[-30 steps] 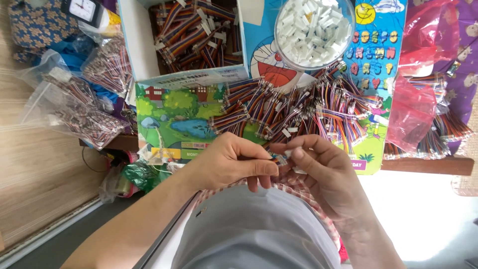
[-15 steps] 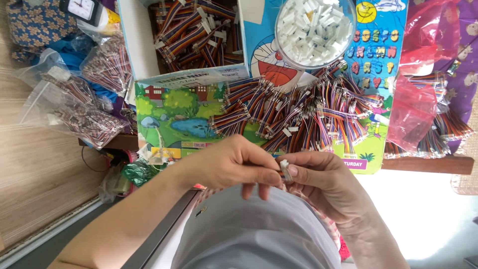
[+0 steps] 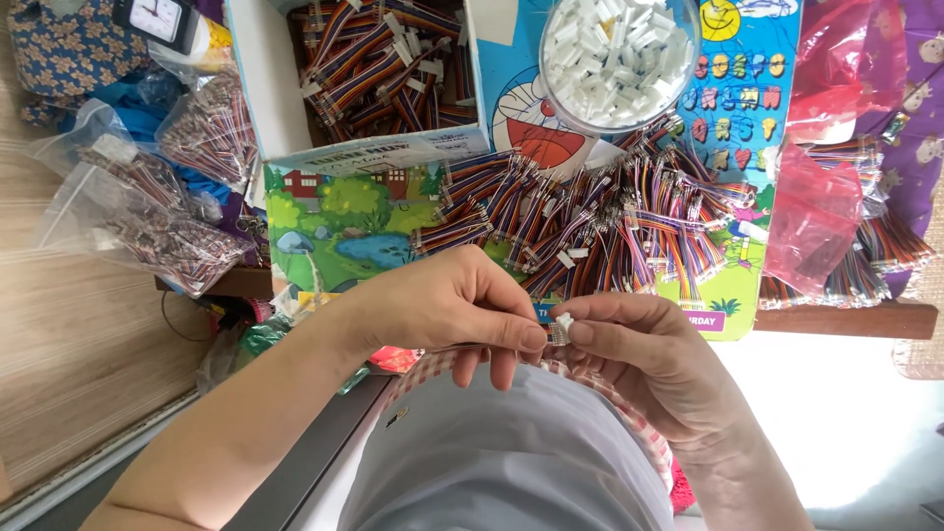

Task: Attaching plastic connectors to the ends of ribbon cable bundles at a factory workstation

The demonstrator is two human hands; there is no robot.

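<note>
Both hands meet at the near centre of the view, just above the person's lap. The left hand [image 3: 447, 310] has its thumb and fingers closed together, pinching one side of a small white connector [image 3: 561, 327]. The right hand [image 3: 639, 344] pinches the other side of the connector, its fingertips pressed against it, so the two hands touch at that part. The connector sits between the fingertips, near the front edge of the surface [image 3: 836, 320]. Just beyond the hands, a pile of multicoloured wire bundles [image 3: 580, 221] lies on a cartoon-printed mat [image 3: 344, 221]. Farther off, a white box [image 3: 265, 88] holds more wire bundles, and to its right a clear round tub [image 3: 619, 54] is filled with white connectors. At the far left lie clear bags [image 3: 147, 221] of parts. On the right, red plastic bags [image 3: 816, 216] rest over further wire bundles.
</note>
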